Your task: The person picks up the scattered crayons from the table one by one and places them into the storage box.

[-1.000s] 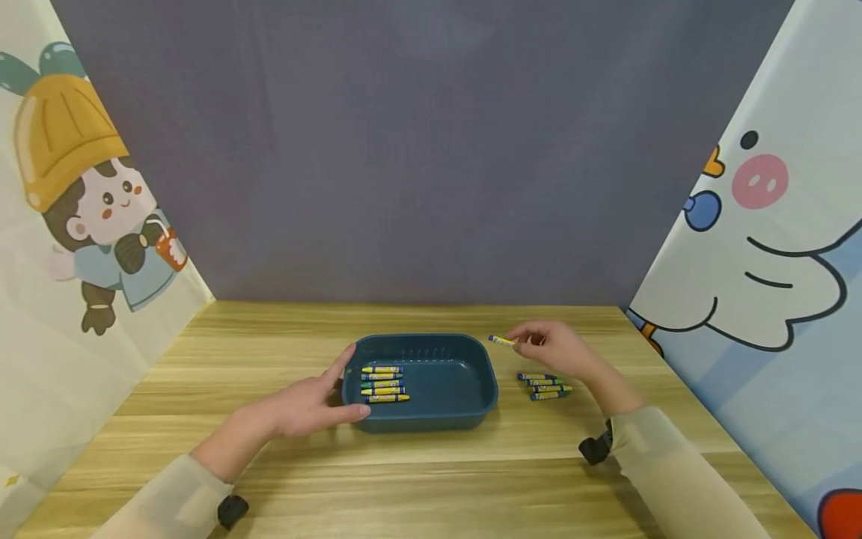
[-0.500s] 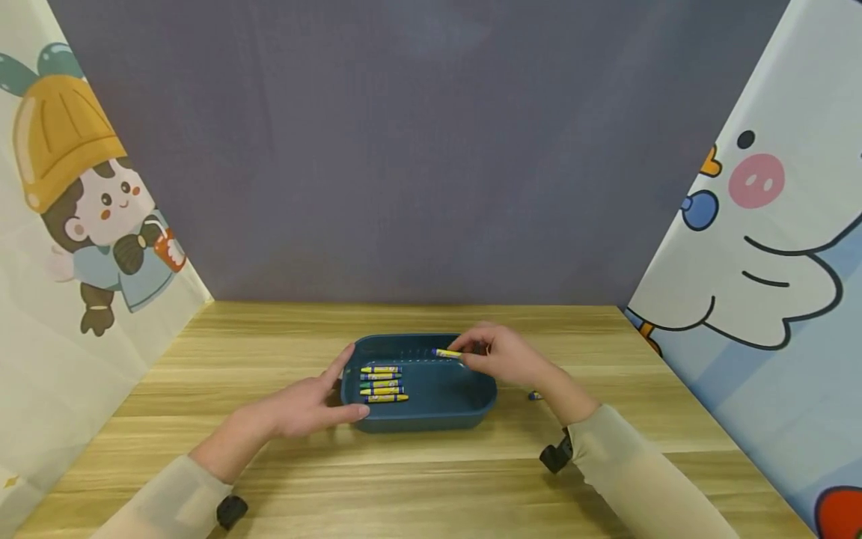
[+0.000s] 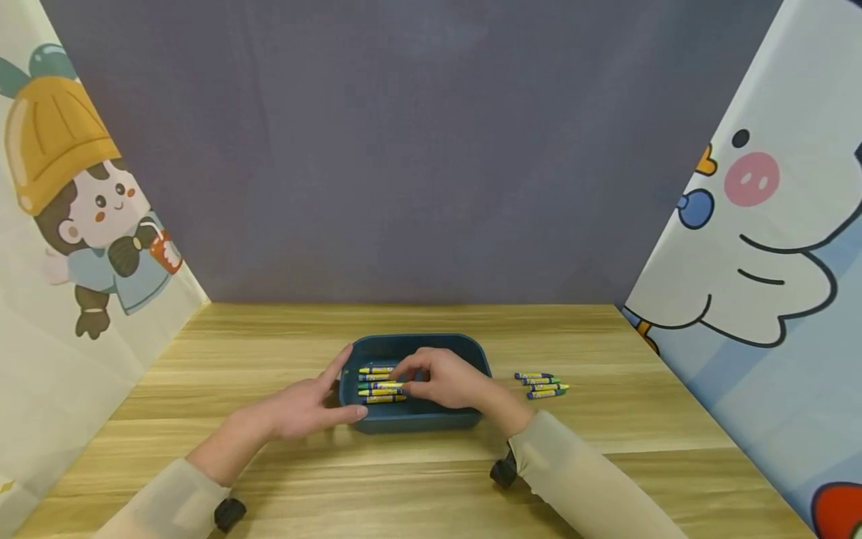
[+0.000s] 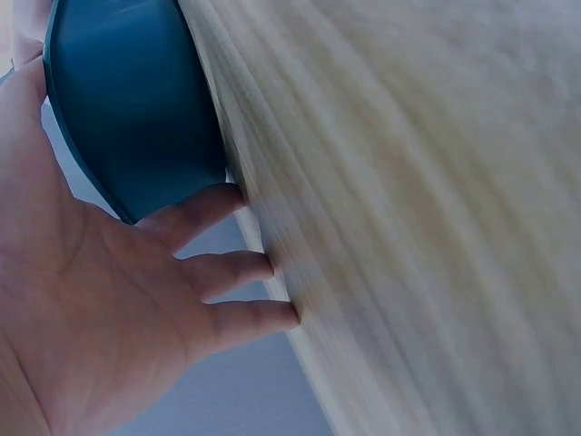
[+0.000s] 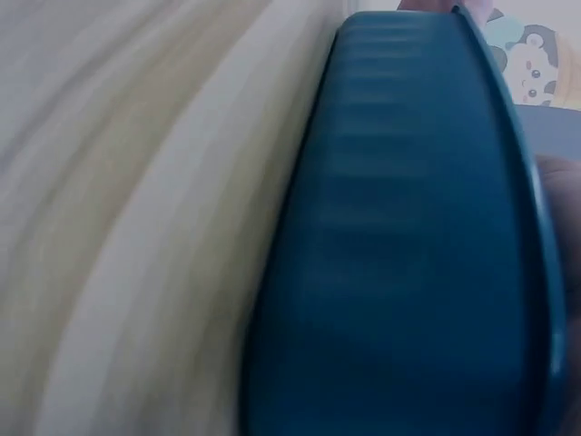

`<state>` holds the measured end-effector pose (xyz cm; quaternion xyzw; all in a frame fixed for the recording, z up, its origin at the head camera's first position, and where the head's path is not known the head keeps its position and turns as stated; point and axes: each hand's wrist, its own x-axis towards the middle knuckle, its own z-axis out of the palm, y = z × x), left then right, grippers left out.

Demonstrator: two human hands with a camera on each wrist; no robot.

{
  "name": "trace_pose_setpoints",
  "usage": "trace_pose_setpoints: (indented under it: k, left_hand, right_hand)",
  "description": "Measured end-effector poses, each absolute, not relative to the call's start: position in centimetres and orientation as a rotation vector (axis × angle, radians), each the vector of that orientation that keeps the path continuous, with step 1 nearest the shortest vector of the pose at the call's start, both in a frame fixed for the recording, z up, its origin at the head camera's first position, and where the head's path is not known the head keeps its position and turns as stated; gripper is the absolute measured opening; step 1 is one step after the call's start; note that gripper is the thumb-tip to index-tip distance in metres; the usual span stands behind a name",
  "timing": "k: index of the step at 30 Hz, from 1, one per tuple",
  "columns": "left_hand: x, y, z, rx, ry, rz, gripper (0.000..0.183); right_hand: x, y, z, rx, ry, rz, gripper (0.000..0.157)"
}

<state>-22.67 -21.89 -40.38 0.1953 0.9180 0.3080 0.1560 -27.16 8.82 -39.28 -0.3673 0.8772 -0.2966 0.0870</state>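
A dark teal plastic box (image 3: 431, 425) lies on the table, with a row of yellow-wrapped crayons (image 3: 384, 400) along its left end inside. My left hand (image 3: 303, 408) spans that end of the box, thumb at the near rim. The left wrist view shows its other fingers (image 4: 241, 268) straight, tips on the table. Inside the box, my right hand (image 3: 444, 378) pinches a crayon (image 3: 396, 385) over the row. Its fingers hide much of that crayon, so whether it touches the others I cannot tell. The right wrist view catches mostly the box's outer wall (image 5: 390, 236).
Several more crayons (image 3: 544, 386) lie in a loose stack on the wooden table (image 3: 417, 479), right of the box. A grey panel (image 3: 417, 150) closes off the back, and cartoon-printed sheets (image 3: 761, 284) stand on both sides.
My right hand has carried the crayon leftward from beside the box, over its right part, to the row inside. The left hand has kept its place at the box.
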Motion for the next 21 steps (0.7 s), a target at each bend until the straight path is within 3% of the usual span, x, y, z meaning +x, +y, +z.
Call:
trace_pose_setpoints:
  k: [21]
  left_hand:
    - [-22.9,-22.0,-40.7,0.562,2.641,0.867,0.116]
  right_hand:
    - [-28.1,7.3,-41.6,-1.192,2.62,-0.72,0.018]
